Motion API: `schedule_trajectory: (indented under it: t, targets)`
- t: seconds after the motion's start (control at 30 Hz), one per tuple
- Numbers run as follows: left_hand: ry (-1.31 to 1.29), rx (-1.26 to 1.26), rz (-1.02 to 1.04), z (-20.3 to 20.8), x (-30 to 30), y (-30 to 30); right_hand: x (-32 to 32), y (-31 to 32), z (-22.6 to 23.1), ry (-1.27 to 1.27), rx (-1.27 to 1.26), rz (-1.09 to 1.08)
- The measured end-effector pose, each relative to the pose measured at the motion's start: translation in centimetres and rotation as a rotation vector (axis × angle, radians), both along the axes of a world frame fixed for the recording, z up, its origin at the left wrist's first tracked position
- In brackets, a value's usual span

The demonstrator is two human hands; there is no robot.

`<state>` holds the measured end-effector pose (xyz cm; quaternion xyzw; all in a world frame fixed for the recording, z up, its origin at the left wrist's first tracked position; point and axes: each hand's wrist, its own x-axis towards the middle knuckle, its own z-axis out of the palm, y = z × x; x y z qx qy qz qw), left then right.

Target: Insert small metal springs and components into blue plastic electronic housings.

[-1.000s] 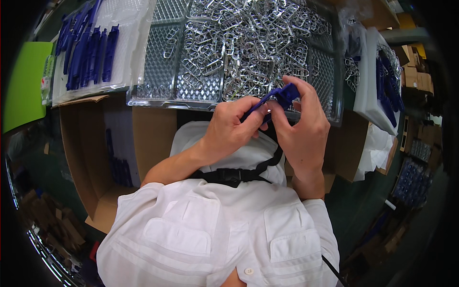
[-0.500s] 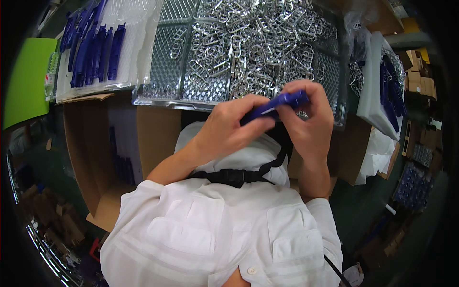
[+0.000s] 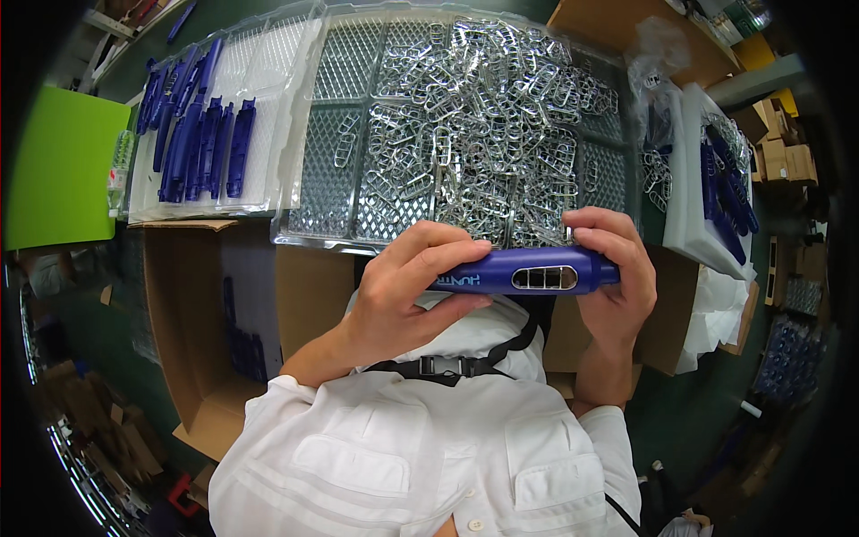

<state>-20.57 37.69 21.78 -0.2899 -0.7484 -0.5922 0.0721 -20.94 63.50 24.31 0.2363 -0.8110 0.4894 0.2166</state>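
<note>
My left hand is closed round the left end of a long blue plastic housing, held level in front of me. A chrome oval frame with dark openings sits in the housing's face toward its right end, and light-coloured lettering runs beside my left fingers. At the other end my right hand grips the housing, its fingers curled over the tip. Something small and shiny shows by the right fingertips; whether it is held or lies behind is unclear. Beyond both hands, a clear tray bears a heap of loose chrome frames.
At the left, a white tray holds several blue housings, with a green panel beside it. White foam with blue and chrome parts stands right. Below the bench edge is an open cardboard box.
The blue housing was slanted and edge-on; now it lies level with its chrome frame facing up. My right hand has moved to its right end, and the view has shifted slightly.
</note>
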Motion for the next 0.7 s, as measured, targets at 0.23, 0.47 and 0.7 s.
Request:
schedule_trajectory:
  t: [0.23, 0.47, 0.7]
  targets:
    - [-0.058, 0.003, 0.028, 0.0, 0.1, 0.3, -0.7, 0.4, -0.4, -0.027, 0.007, -0.004]
    - [-0.07, -0.061, 0.038, 0.8, -0.8, -0.1, -1.7, 0.3, -1.0, -0.165, -0.044, -0.036]
    - [-0.077, -0.257, 0.171, 3.8, -9.0, -2.9, -0.5, 2.7, -1.4, -0.306, -0.12, -0.169]
